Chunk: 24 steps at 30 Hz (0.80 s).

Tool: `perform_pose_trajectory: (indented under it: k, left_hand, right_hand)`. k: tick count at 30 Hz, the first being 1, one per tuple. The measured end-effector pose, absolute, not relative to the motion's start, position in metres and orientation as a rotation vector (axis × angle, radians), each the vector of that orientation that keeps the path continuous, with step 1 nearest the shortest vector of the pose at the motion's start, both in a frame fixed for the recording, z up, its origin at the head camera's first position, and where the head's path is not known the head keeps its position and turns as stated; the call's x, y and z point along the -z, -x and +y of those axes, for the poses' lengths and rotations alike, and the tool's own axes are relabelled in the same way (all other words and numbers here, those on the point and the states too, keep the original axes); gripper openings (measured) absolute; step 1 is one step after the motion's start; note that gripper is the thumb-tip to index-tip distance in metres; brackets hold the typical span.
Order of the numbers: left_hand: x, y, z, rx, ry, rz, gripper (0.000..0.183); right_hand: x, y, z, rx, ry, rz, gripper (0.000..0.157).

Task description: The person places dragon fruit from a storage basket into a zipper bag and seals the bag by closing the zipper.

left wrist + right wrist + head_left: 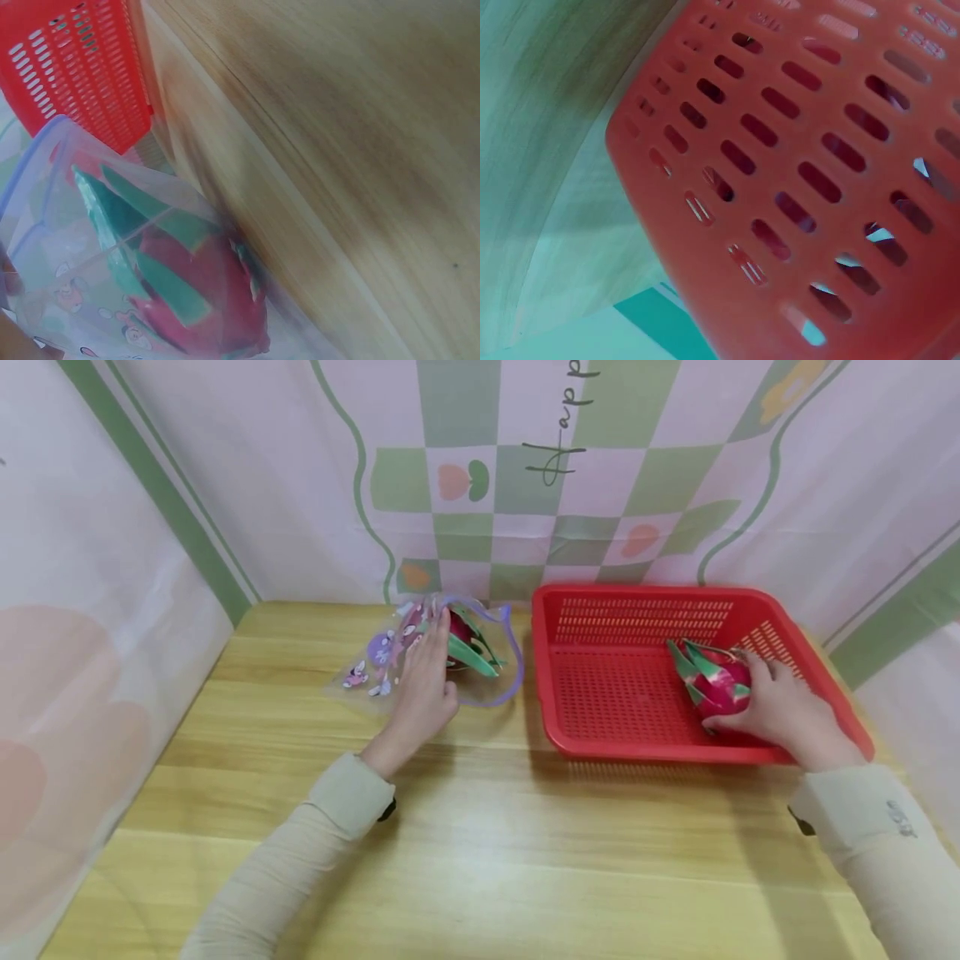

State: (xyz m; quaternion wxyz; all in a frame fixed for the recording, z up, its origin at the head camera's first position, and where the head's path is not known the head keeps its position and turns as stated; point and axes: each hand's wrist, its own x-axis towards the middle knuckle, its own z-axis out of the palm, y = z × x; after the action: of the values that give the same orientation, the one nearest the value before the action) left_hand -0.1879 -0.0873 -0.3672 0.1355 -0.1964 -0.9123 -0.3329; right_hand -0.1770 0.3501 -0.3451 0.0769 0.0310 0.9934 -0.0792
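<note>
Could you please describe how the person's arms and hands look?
Left sleeve and right sleeve are long and pale beige; the right one has a small grey marking. A black piece shows at each sleeve's end. Left hand and right hand wear no gloves.

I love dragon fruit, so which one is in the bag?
The left dragon fruit, in the clear bag; the right one is in the red basket.
</note>
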Motion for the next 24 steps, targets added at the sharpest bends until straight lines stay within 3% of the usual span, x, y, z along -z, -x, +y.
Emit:
perform_pose_trajectory:
  k: [7, 18, 24]
  left_hand:
    - [0.368, 0.188, -0.086, 0.933, 0.578, -2.624, 0.090]
    - [0.369, 0.188, -0.086, 0.920, 0.585, -2.626, 0.090]
    - [0.369, 0.189, -0.084, 0.916, 0.572, -2.647, 0.090]
  right_hand:
    - [0.347, 0.175, 0.350, 0.237, -0.110, 2.973, 0.127]
    - [0.354, 0.182, 0.341, 0.353, 0.057, 3.076, 0.107]
    - [0.355, 0.180, 0.340, 0.316, -0.042, 3.093, 0.107]
